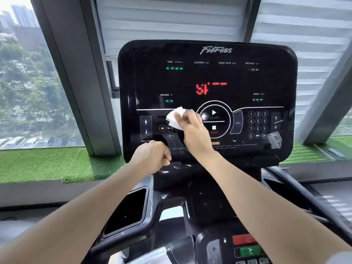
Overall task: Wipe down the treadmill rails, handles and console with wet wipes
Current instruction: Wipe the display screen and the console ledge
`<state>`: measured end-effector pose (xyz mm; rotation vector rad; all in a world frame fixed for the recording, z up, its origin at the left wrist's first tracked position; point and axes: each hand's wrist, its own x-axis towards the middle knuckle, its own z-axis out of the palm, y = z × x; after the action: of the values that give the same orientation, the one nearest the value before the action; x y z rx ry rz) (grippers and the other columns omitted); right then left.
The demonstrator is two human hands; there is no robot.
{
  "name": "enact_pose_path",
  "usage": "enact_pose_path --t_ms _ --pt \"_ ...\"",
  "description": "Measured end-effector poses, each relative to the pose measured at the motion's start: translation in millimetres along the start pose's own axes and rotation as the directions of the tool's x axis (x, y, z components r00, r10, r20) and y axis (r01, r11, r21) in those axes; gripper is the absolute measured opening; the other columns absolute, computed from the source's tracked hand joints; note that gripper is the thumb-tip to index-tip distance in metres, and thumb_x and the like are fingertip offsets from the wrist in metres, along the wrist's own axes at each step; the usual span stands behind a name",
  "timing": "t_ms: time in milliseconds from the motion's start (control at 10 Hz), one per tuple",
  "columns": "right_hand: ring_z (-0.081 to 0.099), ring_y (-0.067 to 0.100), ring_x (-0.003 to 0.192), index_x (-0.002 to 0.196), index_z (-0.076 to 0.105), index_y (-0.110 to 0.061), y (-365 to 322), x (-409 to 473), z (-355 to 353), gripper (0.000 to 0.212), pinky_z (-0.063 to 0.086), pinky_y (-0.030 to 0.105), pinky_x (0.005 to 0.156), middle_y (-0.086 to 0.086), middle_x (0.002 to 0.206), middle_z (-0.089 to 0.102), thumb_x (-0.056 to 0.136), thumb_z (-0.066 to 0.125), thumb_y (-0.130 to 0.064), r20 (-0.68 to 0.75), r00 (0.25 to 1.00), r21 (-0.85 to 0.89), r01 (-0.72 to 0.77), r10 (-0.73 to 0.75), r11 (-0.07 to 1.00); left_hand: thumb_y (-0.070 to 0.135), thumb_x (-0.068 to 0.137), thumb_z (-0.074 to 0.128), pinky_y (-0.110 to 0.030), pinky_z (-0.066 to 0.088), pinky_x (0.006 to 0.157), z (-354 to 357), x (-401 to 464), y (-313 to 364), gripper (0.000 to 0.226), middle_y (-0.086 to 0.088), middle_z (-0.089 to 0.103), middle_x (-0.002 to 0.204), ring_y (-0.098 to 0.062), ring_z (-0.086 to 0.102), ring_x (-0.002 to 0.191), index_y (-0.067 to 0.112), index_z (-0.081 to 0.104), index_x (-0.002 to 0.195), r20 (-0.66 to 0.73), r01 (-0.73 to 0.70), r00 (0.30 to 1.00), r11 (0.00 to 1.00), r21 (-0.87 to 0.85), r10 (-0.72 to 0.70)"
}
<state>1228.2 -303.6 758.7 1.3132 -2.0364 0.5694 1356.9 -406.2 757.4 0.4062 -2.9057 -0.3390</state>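
Note:
The black treadmill console (pixel 207 77) fills the middle of the head view, its display lit with red and green figures. My right hand (pixel 192 130) grips a crumpled white wet wipe (pixel 176 117) and holds it against the console's lower left button area, just left of the round START/STOP dial (pixel 214 120). My left hand (pixel 152 157) is curled into a loose fist at the console's lower left edge, below the INCLINE arrows (pixel 146 127); nothing shows in it. A dark handle rail (pixel 304 199) runs down the right side.
A black cup-holder tray (pixel 129 210) sits left of the console base. Red and green buttons (pixel 247 244) lie at the lower right. A number keypad (pixel 257 124) is on the console's right. Behind are windows, blinds, a grey pillar and green artificial turf (pixel 47 164).

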Motion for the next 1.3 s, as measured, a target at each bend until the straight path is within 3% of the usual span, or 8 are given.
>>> enact_pose_path --t_ms 200,300,400,600,700,900,1100,1300 --pt "0.041 0.014 0.092 0.100 0.057 -0.021 86 -1 -38 0.016 0.039 0.040 0.093 -0.008 0.099 0.042 0.097 0.045 -0.030 -0.218 0.937 -0.078 -0.296 0.274 0.952 0.025 0.091 0.060 -0.030 0.047 0.083 12 4 34 0.020 0.007 0.059 0.109 -0.015 0.058 0.099 0.021 0.069 0.108 -0.057 -0.058 0.997 0.997 -0.047 0.055" --pt "0.045 0.019 0.092 0.085 0.051 -0.028 119 -15 -49 0.015 0.038 0.047 0.097 -0.003 0.099 0.045 0.092 0.046 -0.040 -0.326 0.744 -0.047 -0.628 0.583 0.776 0.022 0.091 0.060 -0.032 0.047 0.087 22 11 59 0.027 0.006 0.056 0.116 -0.016 0.056 0.106 0.020 0.065 0.118 -0.078 -0.062 0.995 0.994 -0.088 0.055" --pt "0.042 0.028 0.110 0.116 0.055 -0.016 105 -15 -49 0.028 0.031 0.035 0.097 0.013 0.121 0.045 0.089 0.050 -0.014 -0.291 0.681 0.128 -0.669 0.672 0.733 0.022 0.091 0.060 -0.032 0.047 0.090 31 21 86 0.031 0.007 0.054 0.117 -0.016 0.056 0.107 0.021 0.062 0.122 -0.057 -0.054 0.997 0.992 -0.111 0.048" --pt "0.035 0.020 0.105 0.104 0.035 -0.048 113 -26 -43 0.048 0.027 0.025 0.079 -0.005 0.108 0.027 0.094 0.040 -0.002 0.049 0.997 0.094 -0.070 0.065 0.993 0.027 0.091 0.060 -0.029 0.042 0.098 51 41 125 0.029 0.013 0.051 0.132 -0.008 0.047 0.125 0.025 0.064 0.120 0.019 -0.057 0.998 0.993 -0.108 0.060" --pt "0.044 0.010 0.094 0.093 0.052 -0.041 154 -42 -61 0.011 0.038 0.033 0.082 -0.012 0.099 0.042 0.098 0.046 -0.033 -0.067 0.987 -0.007 -0.148 0.147 0.989 0.028 0.092 0.059 -0.016 0.036 0.089 59 44 134 0.024 0.016 0.059 0.118 -0.005 0.047 0.122 0.025 0.067 0.114 -0.007 -0.056 0.998 0.995 -0.078 0.056" --pt "0.039 0.013 0.105 0.126 0.051 -0.010 185 -47 -72 0.035 0.025 0.020 0.085 0.013 0.121 0.042 0.092 0.044 -0.004 -0.184 0.737 0.229 -0.611 0.650 0.758 0.023 0.091 0.061 -0.019 0.034 0.084 58 49 144 0.018 0.014 0.063 0.111 -0.009 0.051 0.118 0.023 0.071 0.107 -0.034 0.031 0.999 0.999 -0.023 -0.031" --pt "0.037 0.015 0.095 0.118 0.058 -0.015 157 -58 -51 0.028 0.041 0.037 0.080 0.007 0.107 0.048 0.095 0.045 -0.006 0.029 0.998 0.189 -0.063 0.058 0.980 0.025 0.091 0.061 -0.027 0.041 0.093 54 53 155 0.019 0.009 0.061 0.118 -0.010 0.048 0.125 0.023 0.069 0.108 0.029 0.073 0.997 0.994 0.079 -0.075" --pt "0.043 0.000 0.087 0.103 0.057 -0.019 228 -23 -95 0.013 0.034 0.027 0.075 -0.002 0.103 0.047 0.096 0.048 -0.027 -0.092 0.963 0.168 -0.238 0.255 0.957 0.027 0.091 0.059 -0.029 0.044 0.085 65 72 202 0.026 0.009 0.055 0.114 -0.014 0.054 0.108 0.025 0.063 0.117 0.032 0.010 0.999 0.998 0.067 -0.012"
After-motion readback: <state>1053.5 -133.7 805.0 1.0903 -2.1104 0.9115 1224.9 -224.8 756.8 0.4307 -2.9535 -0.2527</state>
